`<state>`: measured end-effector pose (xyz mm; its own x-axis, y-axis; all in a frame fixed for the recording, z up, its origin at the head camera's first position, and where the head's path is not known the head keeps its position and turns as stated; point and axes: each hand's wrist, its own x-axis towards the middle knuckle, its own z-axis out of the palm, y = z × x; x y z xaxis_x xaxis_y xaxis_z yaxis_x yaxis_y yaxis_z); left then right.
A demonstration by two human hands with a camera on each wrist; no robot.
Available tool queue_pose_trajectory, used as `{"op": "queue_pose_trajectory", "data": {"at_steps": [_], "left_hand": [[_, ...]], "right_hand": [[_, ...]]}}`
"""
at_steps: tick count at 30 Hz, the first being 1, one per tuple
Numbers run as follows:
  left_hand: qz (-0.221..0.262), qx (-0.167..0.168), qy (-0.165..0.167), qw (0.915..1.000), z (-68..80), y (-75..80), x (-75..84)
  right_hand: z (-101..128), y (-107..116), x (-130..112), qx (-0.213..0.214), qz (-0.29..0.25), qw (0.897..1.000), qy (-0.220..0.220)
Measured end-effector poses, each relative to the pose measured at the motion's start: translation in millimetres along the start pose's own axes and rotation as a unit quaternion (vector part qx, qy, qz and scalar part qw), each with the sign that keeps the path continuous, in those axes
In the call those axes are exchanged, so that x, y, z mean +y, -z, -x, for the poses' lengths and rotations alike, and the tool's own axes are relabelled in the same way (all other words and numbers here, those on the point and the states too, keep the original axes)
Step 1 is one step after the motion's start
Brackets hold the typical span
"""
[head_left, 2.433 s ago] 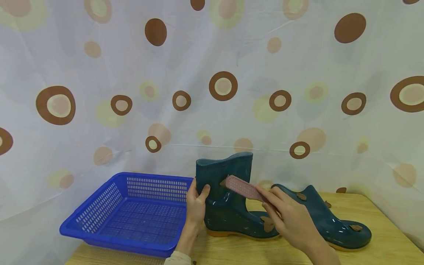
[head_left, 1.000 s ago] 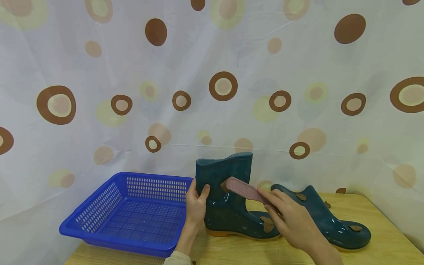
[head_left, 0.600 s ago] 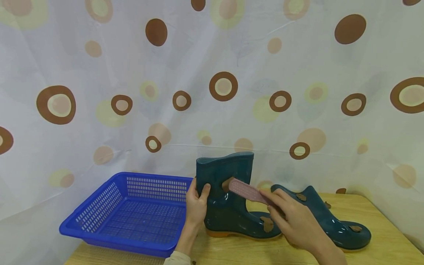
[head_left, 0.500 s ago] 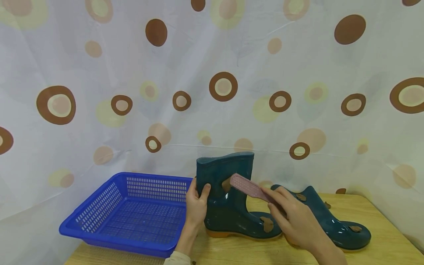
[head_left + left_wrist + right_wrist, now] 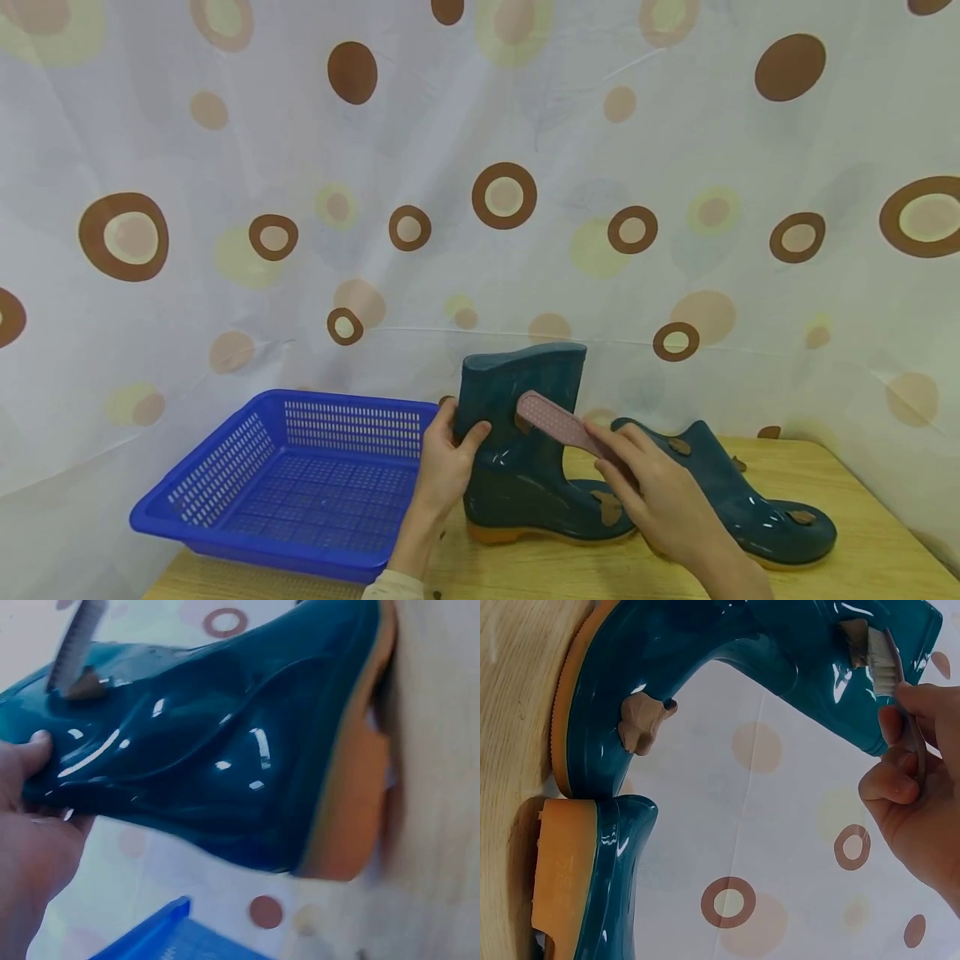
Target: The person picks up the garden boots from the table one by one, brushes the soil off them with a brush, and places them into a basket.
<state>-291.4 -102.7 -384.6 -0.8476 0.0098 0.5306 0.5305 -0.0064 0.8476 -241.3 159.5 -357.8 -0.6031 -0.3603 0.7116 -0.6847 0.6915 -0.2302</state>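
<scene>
A dark green rubber boot [image 5: 517, 492] with an orange sole stands on the table, its shaft leaning slightly right. My left hand [image 5: 446, 458] grips the back of the shaft, thumb on the near side. In my right hand [image 5: 663, 492] is a pink-backed brush [image 5: 557, 421], held by its handle. The right wrist view shows its white bristles [image 5: 882, 664] right at a brown mud-like patch [image 5: 855, 641] on the shaft. Another brown clump [image 5: 640, 724] sticks to the toe. Behind the left fingers, a bit of brown shows at the shaft's back edge.
A second green boot [image 5: 750, 508] with several brown clumps stands to the right, close to the first boot's toe. On the left is a blue plastic basket [image 5: 273, 546]. The wooden table [image 5: 862, 533] meets a spotted curtain [image 5: 420, 125] behind. Small brown crumbs lie near my left wrist.
The boot's shaft and my left hand have shifted slightly right, the shaft tilting more. The brush, in short strokes over the patch, has moved a little left and now covers most of it.
</scene>
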Motion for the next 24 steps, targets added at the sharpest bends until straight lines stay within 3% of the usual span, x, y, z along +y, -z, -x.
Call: {"op": "queue_pose_trajectory", "data": {"at_steps": [5, 9, 14, 21, 24], "left_hand": [[-0.086, -0.036, 0.015, 0.9955, -1.5, 12.4, 12.3], [-0.126, -0.051, 0.029, 0.9904, -2.1, 20.3, 17.3], [-0.126, -0.062, 0.048, 0.9888, -1.2, 24.7, 18.6], [-0.129, -0.071, 0.048, 0.9879, -1.2, 25.6, 18.1], [-0.129, -0.072, 0.048, 0.9879, -1.8, 26.0, 19.3]], "right_hand": [[0, 2, 3, -0.023, -0.013, 1.0, -0.005], [1, 4, 5, -0.046, -0.029, 0.998, -0.017], [3, 6, 7, -0.078, -0.045, 0.995, -0.038], [3, 20, 12, -0.137, -0.051, 0.987, -0.064], [3, 25, 13, -0.13, -0.056, 0.989, -0.048]]}}
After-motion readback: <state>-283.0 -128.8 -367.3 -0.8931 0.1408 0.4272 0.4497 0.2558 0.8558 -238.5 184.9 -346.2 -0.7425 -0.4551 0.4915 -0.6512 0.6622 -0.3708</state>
